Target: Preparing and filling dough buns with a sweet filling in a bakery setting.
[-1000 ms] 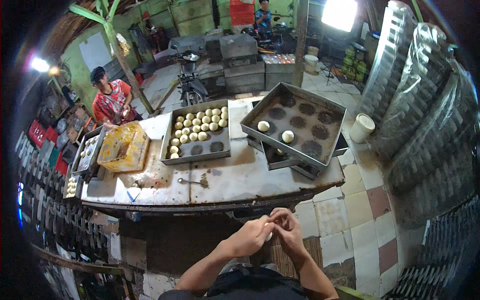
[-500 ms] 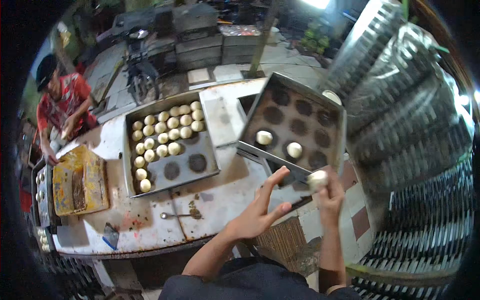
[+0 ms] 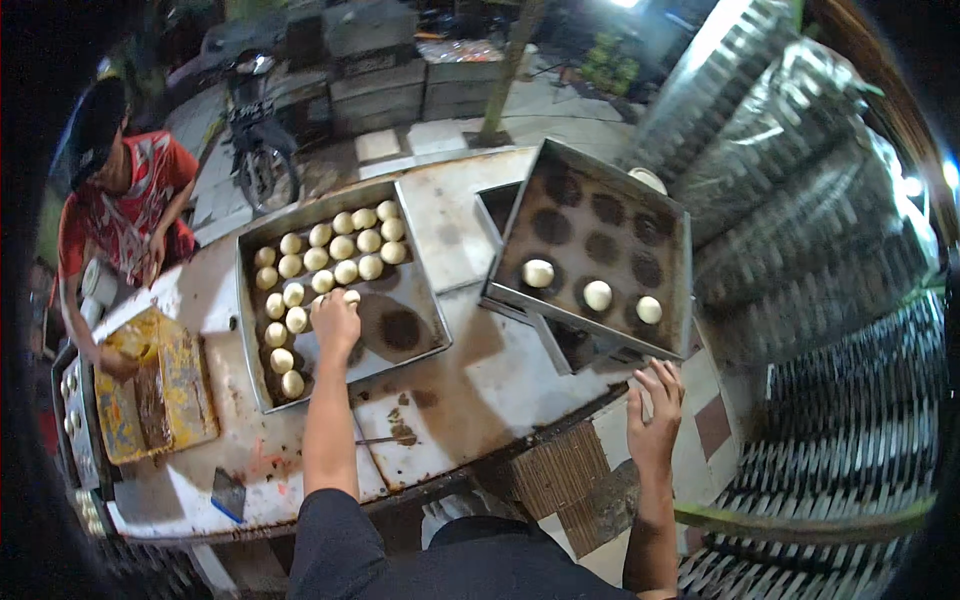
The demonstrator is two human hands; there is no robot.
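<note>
My left hand (image 3: 336, 322) reaches into the left metal tray (image 3: 425, 300), its fingers closed on a pale dough ball (image 3: 351, 298). Rows of similar round dough balls (image 3: 342, 247) fill the far and left parts of this tray. Dark round marks show on its bare right side. My right hand (image 3: 655, 412) is empty, fingers apart and slightly curled, just off the near right corner of the right metal tray (image 3: 575, 240). That tray sits tilted on another one, with three dough balls (image 3: 597, 295) in a row along its near side.
A yellow, stained box (image 3: 205, 385) stands at the table's left, where a person in red (image 3: 150, 180) reaches inside it. A thin metal handle (image 3: 375, 440) and a dark scraper (image 3: 229, 494) lie near the front edge. Covered stacks (image 3: 790, 180) rise on the right.
My left hand has moved left from the right tray to a dough ball in the left tray. My right hand has let its dough ball go into the right tray and drawn back.
</note>
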